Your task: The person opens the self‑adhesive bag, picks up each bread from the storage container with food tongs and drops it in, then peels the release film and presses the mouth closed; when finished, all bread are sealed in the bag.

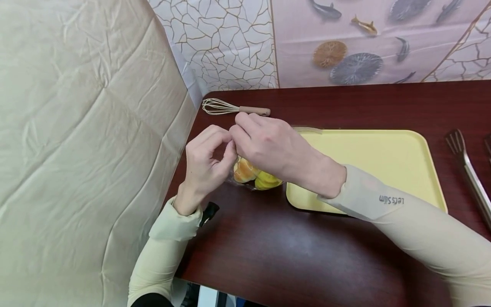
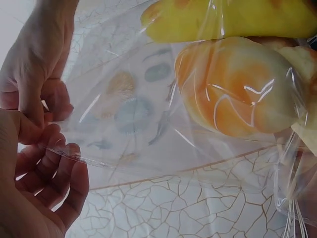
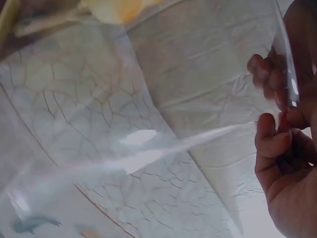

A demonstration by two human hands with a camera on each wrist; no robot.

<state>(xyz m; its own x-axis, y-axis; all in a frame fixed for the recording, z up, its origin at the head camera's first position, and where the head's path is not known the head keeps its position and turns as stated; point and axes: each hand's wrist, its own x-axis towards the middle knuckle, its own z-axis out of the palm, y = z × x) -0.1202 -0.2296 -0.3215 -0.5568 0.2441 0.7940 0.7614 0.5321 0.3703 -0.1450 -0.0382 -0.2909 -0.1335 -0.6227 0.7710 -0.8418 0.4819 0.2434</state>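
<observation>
Close to bag (image 2: 163, 129), yellow tray (image 1: 376, 155)

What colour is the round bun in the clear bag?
The bun is orange and cream, clearest in the left wrist view.

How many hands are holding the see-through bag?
2. The left hand and, beside it nearer the yellow tray, the right hand; both pinch the clear bag. No hand seems hidden.
</observation>
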